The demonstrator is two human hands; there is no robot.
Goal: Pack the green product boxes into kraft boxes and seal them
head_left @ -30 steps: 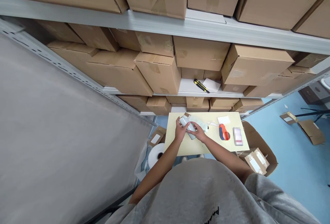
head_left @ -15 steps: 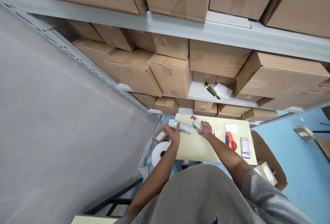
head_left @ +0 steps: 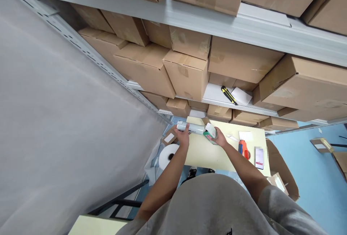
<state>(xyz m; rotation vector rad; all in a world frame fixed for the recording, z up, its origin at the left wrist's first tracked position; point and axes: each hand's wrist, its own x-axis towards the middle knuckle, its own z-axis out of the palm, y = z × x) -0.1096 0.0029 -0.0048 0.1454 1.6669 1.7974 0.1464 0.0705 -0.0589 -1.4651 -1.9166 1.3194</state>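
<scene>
My left hand point(head_left: 183, 134) is wrapped round a pale grey-white cylinder point(head_left: 195, 128), which lies level above the table's left part. What the cylinder is I cannot make out. In my right hand point(head_left: 220, 137) is a small green and white box point(head_left: 210, 134), tilted, with a white flap raised at its top. The cylinder's right end is close to the box's open side; whether they touch cannot be told. Beneath both hands stands a pale yellow table point(head_left: 200, 153).
An orange tape dispenser point(head_left: 244, 149), a phone point(head_left: 259, 157) and a white paper point(head_left: 245, 136) lie on the table's right. A yellow-black box cutter point(head_left: 229, 95) rests on the shelf point(head_left: 213, 92) ahead. Cardboard boxes point(head_left: 185, 74) fill the rack. A white roll point(head_left: 166, 157) stands left.
My right hand has lifted and turned the green and white box, whose white flap now shows. My left hand has brought the cylinder up to it. The view has shifted slightly.
</scene>
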